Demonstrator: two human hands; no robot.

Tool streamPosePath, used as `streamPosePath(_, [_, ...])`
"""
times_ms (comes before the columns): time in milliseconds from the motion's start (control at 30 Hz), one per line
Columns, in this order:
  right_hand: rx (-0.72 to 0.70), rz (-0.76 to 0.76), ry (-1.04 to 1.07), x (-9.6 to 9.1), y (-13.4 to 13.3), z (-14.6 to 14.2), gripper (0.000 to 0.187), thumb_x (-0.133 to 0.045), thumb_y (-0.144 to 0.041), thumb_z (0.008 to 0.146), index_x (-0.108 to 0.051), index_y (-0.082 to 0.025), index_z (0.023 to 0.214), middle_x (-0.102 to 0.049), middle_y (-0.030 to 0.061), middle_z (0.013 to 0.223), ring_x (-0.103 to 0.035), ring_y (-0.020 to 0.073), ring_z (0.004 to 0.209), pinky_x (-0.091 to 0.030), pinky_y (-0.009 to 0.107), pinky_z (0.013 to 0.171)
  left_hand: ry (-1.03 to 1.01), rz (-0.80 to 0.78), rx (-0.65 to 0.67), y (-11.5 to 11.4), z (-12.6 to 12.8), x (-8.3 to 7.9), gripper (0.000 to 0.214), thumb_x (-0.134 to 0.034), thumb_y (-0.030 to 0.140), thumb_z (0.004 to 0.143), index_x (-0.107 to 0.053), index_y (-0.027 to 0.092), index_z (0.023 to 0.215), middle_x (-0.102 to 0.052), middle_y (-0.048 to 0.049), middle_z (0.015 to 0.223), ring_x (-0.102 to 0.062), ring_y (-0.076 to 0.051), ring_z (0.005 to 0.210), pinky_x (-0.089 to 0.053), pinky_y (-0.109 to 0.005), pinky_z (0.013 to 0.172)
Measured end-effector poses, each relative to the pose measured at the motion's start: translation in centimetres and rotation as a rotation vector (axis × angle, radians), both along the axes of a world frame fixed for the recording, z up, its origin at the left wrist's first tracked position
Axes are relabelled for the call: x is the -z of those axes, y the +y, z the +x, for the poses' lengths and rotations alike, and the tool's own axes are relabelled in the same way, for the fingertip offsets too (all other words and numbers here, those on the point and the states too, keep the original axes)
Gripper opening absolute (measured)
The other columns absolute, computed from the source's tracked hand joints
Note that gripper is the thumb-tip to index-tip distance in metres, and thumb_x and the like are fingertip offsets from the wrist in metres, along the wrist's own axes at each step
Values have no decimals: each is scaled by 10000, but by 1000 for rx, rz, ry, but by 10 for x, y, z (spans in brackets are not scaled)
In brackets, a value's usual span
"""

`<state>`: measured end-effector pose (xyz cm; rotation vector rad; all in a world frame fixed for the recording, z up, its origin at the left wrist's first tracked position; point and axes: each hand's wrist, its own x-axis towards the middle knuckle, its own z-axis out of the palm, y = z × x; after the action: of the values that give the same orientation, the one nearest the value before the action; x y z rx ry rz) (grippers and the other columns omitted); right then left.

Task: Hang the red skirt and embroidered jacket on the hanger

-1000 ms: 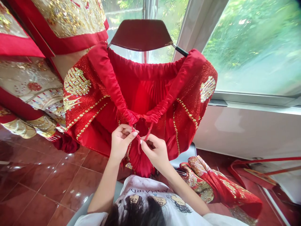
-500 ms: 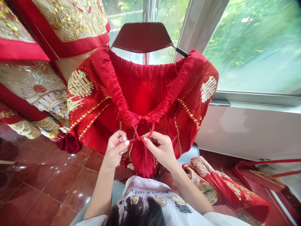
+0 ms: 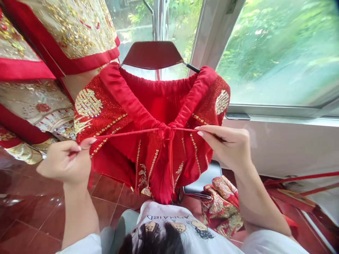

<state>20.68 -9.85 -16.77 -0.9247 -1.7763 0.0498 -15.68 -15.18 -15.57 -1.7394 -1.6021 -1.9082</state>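
Observation:
A red skirt (image 3: 113, 120) with gold beading and a gathered waistband hangs by that waistband on a dark red hanger (image 3: 153, 54). Its thin red drawstring (image 3: 127, 133) is pulled taut to both sides from a knot at the front of the waistband. My left hand (image 3: 67, 158) pinches one end between thumb and curled fingers, out to the left. On the right, my right hand (image 3: 227, 141) grips the other end between thumb and forefinger. Below the knot, a red strand dangles over the skirt's front folds.
Beaded cream and red garments (image 3: 76, 31) hang at the left. Behind the hanger are windows (image 3: 280, 56) with a sill. A dark chair seat (image 3: 202, 180) and a folded red and gold garment (image 3: 222, 204) are at lower right, above red floor tiles (image 3: 106, 197).
My hands have moved from close together at the knot to wide apart, drawing the drawstring out straight. The waistband's front edges now meet at the knot.

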Motion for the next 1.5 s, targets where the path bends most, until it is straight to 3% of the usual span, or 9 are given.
streamPosePath(133, [-9, -36, -130, 4, 19, -5, 146, -562, -203, 844, -701, -200, 799, -719, 27, 719, -635, 127, 579, -485, 230, 579, 495, 46, -395, 15, 22, 5, 163, -713, 275, 784, -698, 218, 936, -609, -15, 679, -517, -165, 617, -341, -302, 615])
streamPosePath(300, [-51, -155, -53, 8, 30, -37, 100, -544, -128, 750, -631, -167, 720, -653, 13, 654, -566, 107, 547, -456, 225, 567, 731, 139, -210, 35, 84, 18, 233, -629, 262, 824, -667, 189, 1042, -678, -106, 1038, -593, -250, 950, -416, -344, 834])
streamPosePath(533, [-100, -270, 227, 5, 30, -67, 191, -481, -93, 711, -630, -161, 810, -668, 22, 756, -587, 110, 617, -449, 211, 572, 706, -148, -172, 59, 129, 20, 229, -573, 366, 878, -665, 159, 842, -657, -105, 797, -546, -258, 784, -402, -351, 715])
streamPosePath(700, [-89, -251, 44, -6, 21, -62, 189, -602, -308, 824, -697, -151, 778, -611, 0, 616, -474, 84, 527, -367, 214, 533, 356, -298, 337, 55, 122, -7, 221, -518, 269, 899, -676, 187, 768, -665, -53, 751, -604, -199, 746, -447, -302, 712])
streamPosePath(833, [-196, -237, 88, -28, 13, -51, 291, -579, -309, 858, -679, -138, 645, -487, -22, 520, -370, 60, 488, -285, 208, 462, -105, -389, 711, 48, 117, -35, 243, -610, 358, 836, -711, 175, 713, -577, -4, 550, -469, -110, 442, -398, -248, 466])
streamPosePath(967, [-280, -176, 151, -63, 0, -44, 248, -628, -310, 825, -682, -156, 638, -489, -19, 528, -376, 59, 488, -268, 204, 424, -17, -204, 602, 33, 117, -71, 254, -745, 319, 740, -666, 178, 544, -533, 16, 492, -393, -70, 417, -289, -233, 418])
streamPosePath(1133, [-255, -82, 165, -83, 10, -30, 260, -665, -343, 811, -672, -179, 609, -453, -27, 517, -348, 45, 467, -244, 219, 417, 351, 84, 307, 33, 86, -103, 132, -752, 263, 759, -708, 210, 647, -565, 62, 538, -427, -56, 490, -304, -211, 462])
streamPosePath(1367, [-334, -309, 282, -64, 49, -18, 285, -661, -405, 814, -687, -167, 659, -298, -58, 458, -208, 36, 409, -138, 249, 398, 334, 51, 289, 58, 42, -90, 101, -762, 290, 746, -730, 238, 827, -528, 70, 505, -376, -59, 436, -255, -230, 419])
streamPosePath(1500, [-331, -490, 252, -69, 47, -18, 316, -557, -416, 877, -733, -162, 813, -309, -62, 439, -219, 48, 399, -157, 241, 398, 669, -3, 293, 47, 41, -93, 63, -668, 267, 780, -724, 292, 795, -654, 28, 655, -517, -113, 523, -348, -272, 482])
